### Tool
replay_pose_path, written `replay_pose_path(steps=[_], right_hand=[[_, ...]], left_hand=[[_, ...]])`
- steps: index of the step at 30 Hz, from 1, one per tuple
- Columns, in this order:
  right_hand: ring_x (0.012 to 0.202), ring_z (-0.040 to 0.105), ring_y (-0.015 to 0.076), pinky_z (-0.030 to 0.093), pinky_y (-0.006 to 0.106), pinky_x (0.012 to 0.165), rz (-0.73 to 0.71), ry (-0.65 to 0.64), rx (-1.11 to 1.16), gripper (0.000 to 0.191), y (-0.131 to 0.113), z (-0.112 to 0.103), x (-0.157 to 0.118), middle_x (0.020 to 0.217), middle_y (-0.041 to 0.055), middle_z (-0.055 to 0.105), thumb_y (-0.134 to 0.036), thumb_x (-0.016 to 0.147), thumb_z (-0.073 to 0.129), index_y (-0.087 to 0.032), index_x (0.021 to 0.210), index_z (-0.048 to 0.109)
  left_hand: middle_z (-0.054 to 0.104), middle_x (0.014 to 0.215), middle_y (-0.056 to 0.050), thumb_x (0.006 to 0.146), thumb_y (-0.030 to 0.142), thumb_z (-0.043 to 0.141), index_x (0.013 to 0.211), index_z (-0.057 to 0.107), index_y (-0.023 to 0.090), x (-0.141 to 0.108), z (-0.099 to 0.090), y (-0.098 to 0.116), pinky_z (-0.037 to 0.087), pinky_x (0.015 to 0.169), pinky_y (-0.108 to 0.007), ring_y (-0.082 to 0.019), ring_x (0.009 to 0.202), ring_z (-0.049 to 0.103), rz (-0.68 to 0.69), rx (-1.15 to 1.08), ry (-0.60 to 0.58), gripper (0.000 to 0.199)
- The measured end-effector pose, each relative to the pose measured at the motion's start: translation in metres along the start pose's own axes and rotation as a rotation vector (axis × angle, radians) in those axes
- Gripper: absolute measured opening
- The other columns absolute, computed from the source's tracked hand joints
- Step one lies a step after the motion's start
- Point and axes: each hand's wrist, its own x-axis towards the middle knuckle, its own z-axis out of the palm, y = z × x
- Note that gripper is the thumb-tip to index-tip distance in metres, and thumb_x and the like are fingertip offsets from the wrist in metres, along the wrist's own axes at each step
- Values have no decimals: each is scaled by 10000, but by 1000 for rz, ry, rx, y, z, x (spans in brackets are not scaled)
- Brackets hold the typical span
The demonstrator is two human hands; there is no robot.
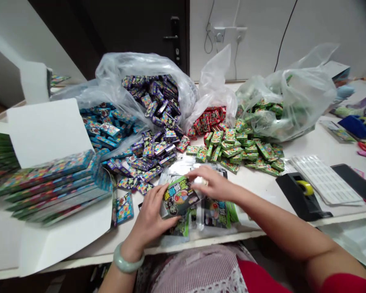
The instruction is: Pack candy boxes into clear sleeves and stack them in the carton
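My left hand (152,213) grips a black and green printed packet (178,197) by its left side, thumb across the lower front. A pale green bangle (128,258) circles that wrist. At the packet's upper right, my right hand (210,183) has its fingers curled in on the top edge; what lies between its fingertips is partly hidden. Beneath both hands, more black and green packets (217,213) in clear plastic lie on the table's front edge. Small purple boxes (152,154) are heaped behind my left hand, and small green boxes (232,146) behind my right.
Clear bags of purple, red boxes (209,118) and green boxes stand along the back. Blue boxes (106,126) lie at left behind an open white carton (50,130) holding stacked flat packs (57,179). A black tape dispenser (299,197), label sheets (326,179) and a phone (354,181) lie at right.
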Motion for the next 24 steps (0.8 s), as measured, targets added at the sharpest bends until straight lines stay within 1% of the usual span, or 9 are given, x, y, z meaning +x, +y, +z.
replay_pose_path(steps=[2,3,4,8,12,15,18,21,24], right_hand=[[1055,610,170,439,320,949,276,124,-49,246,25,-8,38,1143,79,666,-298,966,476,-184,1162,572],[1068,608,165,440,296,937,439,138,-126,235,38,-12,60,1163,67,662,-310,954,504,-200,1149,574],[1094,601,199,438,317,936,508,148,-161,273,50,-14,81,1180,98,655,-319,919,566,-182,1155,570],[1168,540,376,388,483,965,697,216,-246,556,85,-4,147,1186,286,606,-356,748,761,-58,1159,534],[1190,517,393,350,524,990,754,292,-234,635,98,16,169,1214,303,579,-332,675,818,-65,1162,509],[1138,569,325,399,476,966,722,321,-138,379,103,15,166,1170,218,629,-285,783,717,-118,1080,552],[995,642,210,489,351,865,647,318,30,160,102,2,147,1066,112,682,-276,899,561,-160,1008,580],[811,670,135,532,253,708,578,275,209,170,95,-15,104,963,58,702,-268,933,484,-164,1019,588],[705,654,120,532,236,629,525,187,328,181,89,-34,47,894,35,705,-253,902,515,-167,1013,628]], left_hand=[[434,1324,-131,734,419,718,1449,260,234,-1,-5,-7,400,1041,-510,-325,1235,434,-33,49,59,869],[440,1318,-132,736,431,713,1451,261,233,-2,-8,-9,406,1033,-516,-330,1229,440,-38,69,84,868],[443,1315,-132,740,440,707,1452,260,233,-2,-11,-11,411,1028,-519,-332,1226,445,-37,81,100,867],[437,1328,-131,763,426,688,1457,239,237,-5,-16,-11,420,1032,-514,-322,1238,445,-44,87,113,848],[442,1324,-135,767,425,684,1451,244,229,-10,-11,-17,435,1019,-522,-325,1223,460,-80,95,132,836],[444,1320,-137,763,440,683,1450,249,229,-11,-9,-26,437,1018,-523,-328,1216,464,-75,100,142,840],[441,1327,-139,762,470,681,1451,250,229,-11,-11,-32,433,1023,-522,-327,1221,461,-89,98,145,848],[440,1331,-140,761,499,676,1453,250,229,-12,-14,-34,427,1025,-528,-329,1223,460,-94,97,149,856],[445,1327,-146,758,545,660,1455,255,226,-14,-12,-34,422,1017,-550,-346,1219,459,-75,115,158,867]])
